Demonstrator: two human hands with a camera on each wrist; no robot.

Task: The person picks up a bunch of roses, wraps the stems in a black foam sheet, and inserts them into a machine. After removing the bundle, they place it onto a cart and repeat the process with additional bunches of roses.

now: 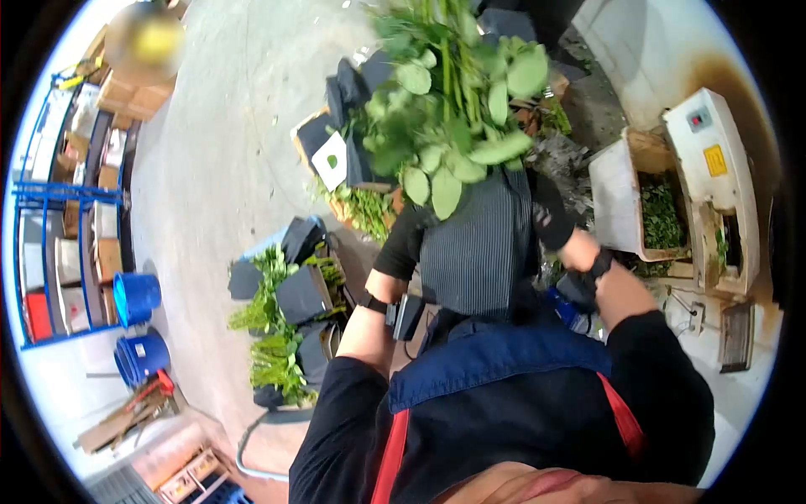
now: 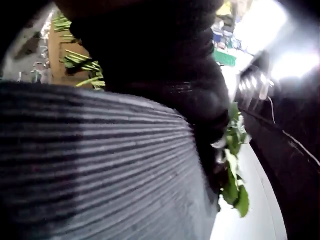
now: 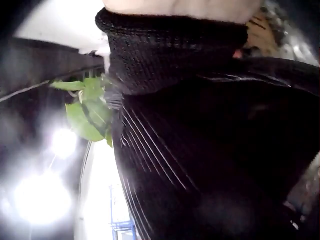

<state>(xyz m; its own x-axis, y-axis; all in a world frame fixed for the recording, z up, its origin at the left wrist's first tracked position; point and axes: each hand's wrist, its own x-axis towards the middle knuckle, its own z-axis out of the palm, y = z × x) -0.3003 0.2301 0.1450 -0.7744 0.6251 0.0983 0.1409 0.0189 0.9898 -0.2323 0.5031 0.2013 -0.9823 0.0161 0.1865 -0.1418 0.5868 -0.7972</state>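
Note:
A bundle of leafy green stems stands upright before the person's chest, its lower part inside a dark ribbed wrap. The black-gloved left hand holds the left side of the wrap, near where the leaves come out. On the opposite side the right hand, also in a black glove, grips the wrap at about the same height. The left wrist view shows the glove bending over the edge of the ribbed wrap. Leaves stick out past the glove in the right wrist view; most fingertips are hidden.
More dark-wrapped green bundles stand on the floor at the left, with others behind the held one. A white bin with leaves in it and a white machine are at the right. Blue shelving and blue buckets line the left.

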